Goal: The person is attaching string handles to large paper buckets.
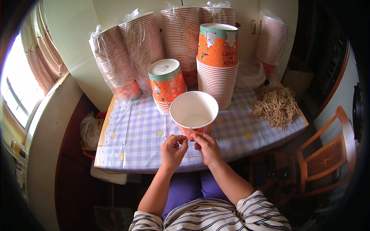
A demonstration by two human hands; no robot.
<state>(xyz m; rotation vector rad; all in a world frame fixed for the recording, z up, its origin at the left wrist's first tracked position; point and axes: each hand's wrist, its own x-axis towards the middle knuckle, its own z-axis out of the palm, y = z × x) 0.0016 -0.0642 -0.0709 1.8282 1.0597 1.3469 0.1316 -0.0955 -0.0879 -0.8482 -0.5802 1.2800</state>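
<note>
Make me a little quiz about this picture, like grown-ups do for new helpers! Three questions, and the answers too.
1. True or false: the open white-lined bucket stands upside down.
2. Pick one: the tangled tan pile lies on the tablecloth's A) left part, B) middle, C) right part.
3. Fill in near or far: the left hand and right hand pinch thin cord at the bucket's ____ side.

Key: 1. False; its mouth faces up. 2. C. 3. near.

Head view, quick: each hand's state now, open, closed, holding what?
Left hand: closed, pinching the thin string.
Right hand: closed, also pinching string, at the front cup.
</note>
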